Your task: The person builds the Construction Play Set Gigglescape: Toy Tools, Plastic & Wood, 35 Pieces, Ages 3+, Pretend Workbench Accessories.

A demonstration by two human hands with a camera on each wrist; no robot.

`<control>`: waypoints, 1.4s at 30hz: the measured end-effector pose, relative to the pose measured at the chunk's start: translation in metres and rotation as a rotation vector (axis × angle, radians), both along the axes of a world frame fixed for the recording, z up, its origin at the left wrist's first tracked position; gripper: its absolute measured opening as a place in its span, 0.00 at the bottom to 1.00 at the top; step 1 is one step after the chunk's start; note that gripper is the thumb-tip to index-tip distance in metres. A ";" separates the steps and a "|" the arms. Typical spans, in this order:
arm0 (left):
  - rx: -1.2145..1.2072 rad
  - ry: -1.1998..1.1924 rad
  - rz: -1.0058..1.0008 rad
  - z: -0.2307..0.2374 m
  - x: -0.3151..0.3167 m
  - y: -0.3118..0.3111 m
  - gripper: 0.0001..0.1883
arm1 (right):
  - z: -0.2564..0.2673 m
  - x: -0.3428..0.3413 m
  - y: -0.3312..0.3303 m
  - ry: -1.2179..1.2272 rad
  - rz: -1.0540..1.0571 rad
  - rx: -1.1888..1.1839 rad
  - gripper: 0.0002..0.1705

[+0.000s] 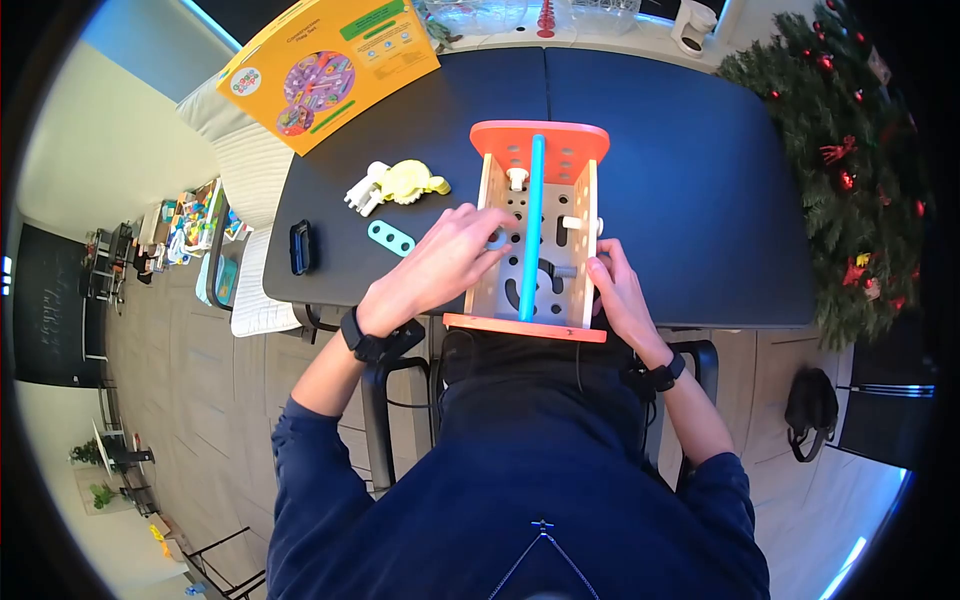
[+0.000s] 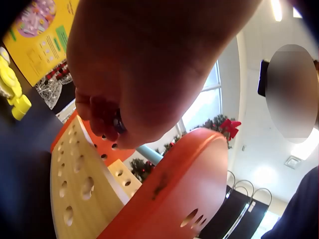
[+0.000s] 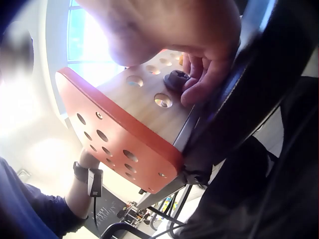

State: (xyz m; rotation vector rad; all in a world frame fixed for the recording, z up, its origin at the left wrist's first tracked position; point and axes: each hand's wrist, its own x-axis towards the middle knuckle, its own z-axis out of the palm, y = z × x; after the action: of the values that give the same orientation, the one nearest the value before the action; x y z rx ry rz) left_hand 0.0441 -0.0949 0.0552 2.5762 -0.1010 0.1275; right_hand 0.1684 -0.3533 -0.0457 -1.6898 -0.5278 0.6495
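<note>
A wooden toolbox toy with orange-red end panels [image 1: 540,140], a blue bar [image 1: 533,230] and perforated wooden sides [image 2: 82,184] stands at the table's near edge. My left hand [image 1: 445,260] reaches over its left side and pinches a small grey round piece [image 1: 497,239], dark in the left wrist view [image 2: 118,122]. Outside the right side, my right hand [image 1: 625,300] holds a dark grey bolt head [image 3: 177,80] against the wood. A grey shaft [image 1: 565,271] sticks inward there. White pieces sit at the upper left inside [image 1: 517,178] and through the right side [image 1: 575,223].
Left of the toolbox lie a teal strip with holes [image 1: 391,238], yellow [image 1: 410,182] and white [image 1: 366,190] pieces, and a black case [image 1: 302,247]. A yellow-orange box [image 1: 330,70] stands at the back left. A decorated evergreen [image 1: 840,170] is beyond the right edge.
</note>
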 end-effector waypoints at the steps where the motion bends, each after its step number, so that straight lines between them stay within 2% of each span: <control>1: 0.010 0.031 -0.033 0.002 0.006 -0.001 0.17 | 0.000 0.001 0.000 0.001 0.009 0.003 0.24; 7: 0.329 0.059 -0.279 -0.009 0.033 0.001 0.10 | 0.001 0.005 -0.002 -0.027 0.050 -0.004 0.21; 13: 0.255 0.157 -0.437 -0.022 0.052 -0.007 0.08 | -0.002 0.007 0.000 -0.067 0.033 0.033 0.20; 16: 0.157 0.129 -0.476 -0.033 0.062 -0.008 0.10 | -0.006 0.008 0.001 -0.075 0.024 0.063 0.19; 19: 0.167 0.277 -0.434 -0.028 0.066 -0.015 0.18 | -0.009 0.010 0.000 -0.085 0.031 0.086 0.19; 22: 0.125 0.418 -0.428 -0.019 0.071 -0.025 0.20 | -0.013 0.012 0.000 -0.094 0.045 0.100 0.20; 23: 0.060 0.401 -0.438 -0.021 0.073 -0.025 0.21 | -0.014 0.011 0.000 -0.096 0.046 0.107 0.20; 29: 0.019 0.413 -0.434 -0.029 0.077 -0.024 0.21 | -0.020 0.013 0.000 -0.114 0.046 0.131 0.21; 32: 0.080 0.417 -0.452 -0.031 0.077 -0.027 0.20 | -0.020 0.013 0.001 -0.135 0.050 0.129 0.20; 35: 0.044 0.531 -0.394 -0.026 0.081 -0.031 0.19 | -0.019 0.014 0.001 -0.137 0.055 0.122 0.20; 42: -0.075 0.615 -0.334 -0.017 0.081 -0.030 0.18 | -0.020 0.013 0.001 -0.130 0.046 0.127 0.20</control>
State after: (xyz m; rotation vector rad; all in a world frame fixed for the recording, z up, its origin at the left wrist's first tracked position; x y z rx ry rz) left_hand 0.1247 -0.1248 0.0381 2.3678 -0.2818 -0.7600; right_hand 0.1811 -0.3528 -0.0655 -1.6109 -0.6886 0.5300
